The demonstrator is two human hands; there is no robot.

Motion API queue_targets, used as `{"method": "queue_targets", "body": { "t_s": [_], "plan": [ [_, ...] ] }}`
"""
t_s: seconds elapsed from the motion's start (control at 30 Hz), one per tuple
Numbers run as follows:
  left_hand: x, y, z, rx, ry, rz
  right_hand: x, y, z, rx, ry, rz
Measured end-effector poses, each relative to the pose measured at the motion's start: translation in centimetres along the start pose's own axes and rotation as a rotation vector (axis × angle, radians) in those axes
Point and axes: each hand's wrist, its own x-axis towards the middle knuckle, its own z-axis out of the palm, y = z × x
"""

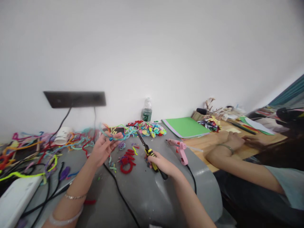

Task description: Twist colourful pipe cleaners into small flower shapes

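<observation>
My left hand (101,152) is raised over the grey table, its fingers pinched on a light blue pipe cleaner (122,137) whose full shape I cannot make out. In my right hand (162,163) are long-nose pliers (150,151) with yellow and black handles, fingers wrapped round them and the jaws pointing up and left. Between the hands, a red coiled pipe cleaner piece (126,165) lies on the table. Just behind the left hand is a dark phone-like thing (121,130), partly covered. A heap of small colourful pipe cleaner flowers (150,129) sits beyond the pliers' tips.
A pink glue gun (181,152) stands right of the pliers, its cord trailing forward. Loose pipe cleaners (78,142), a white cup (63,135) and black cables (118,188) crowd the left. A bottle (147,110) stands by the wall. Another person's forearm (237,164) rests beyond green paper (186,127).
</observation>
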Motion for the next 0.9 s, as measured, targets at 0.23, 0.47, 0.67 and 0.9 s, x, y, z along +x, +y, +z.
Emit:
{"method": "queue_targets", "body": {
  "t_s": [0.23,0.47,0.67,0.9],
  "plan": [
    [-0.22,-0.81,-0.13,0.085,-0.175,-0.061,0.05,-0.09,-0.19,0.113,0.002,0.03],
    [-0.46,-0.71,0.04,0.075,-0.209,-0.056,-0.02,-0.24,-0.14,0.077,0.001,0.052],
    [-0.68,-0.55,0.3,0.028,-0.137,-0.077,-0.26,-0.69,-0.15,0.047,-0.021,0.049],
    [-0.44,-0.61,0.4,-0.029,-0.024,-0.032,-0.17,-0.77,0.09,-0.035,-0.032,0.05]
  ]
}}
